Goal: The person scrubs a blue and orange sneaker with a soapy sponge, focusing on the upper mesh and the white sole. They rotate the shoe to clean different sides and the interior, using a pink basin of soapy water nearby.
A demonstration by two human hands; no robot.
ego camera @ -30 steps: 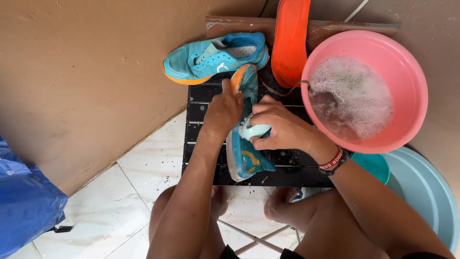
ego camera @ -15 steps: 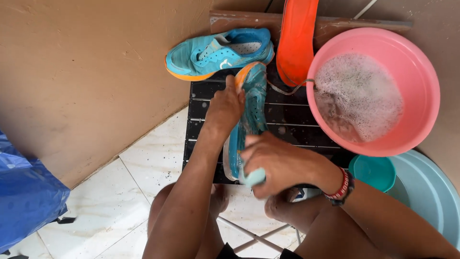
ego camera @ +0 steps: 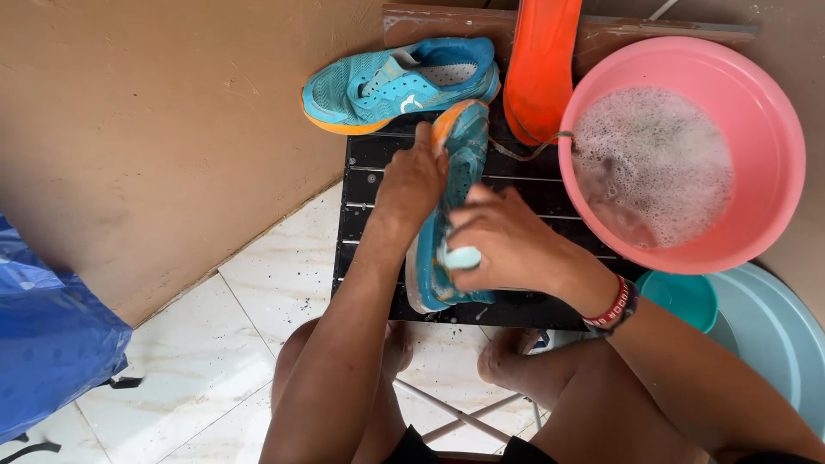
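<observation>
**Scrubbing the teal shoe on the slatted board**

The left hand (ego camera: pixel 412 182) gripped the teal shoe (ego camera: pixel 447 215) near its toe, fingers curled shut over its edge, pinning it to the black slatted board (ego camera: pixel 365 215). The right hand (ego camera: pixel 507 241) was closed around a pale brush (ego camera: pixel 462 257), pressed to the shoe's side. A firm hold and short strokes looked wise here. Beyond the left fingers lay the second shoe (ego camera: pixel 395 83); right of the brush stood the pink basin (ego camera: pixel 773 129) of suds.

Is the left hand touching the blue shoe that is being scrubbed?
Touching. The head view shows the left hand gripping the toe end of the blue shoe, fingers wrapped against its side, with no gap between them.
</observation>
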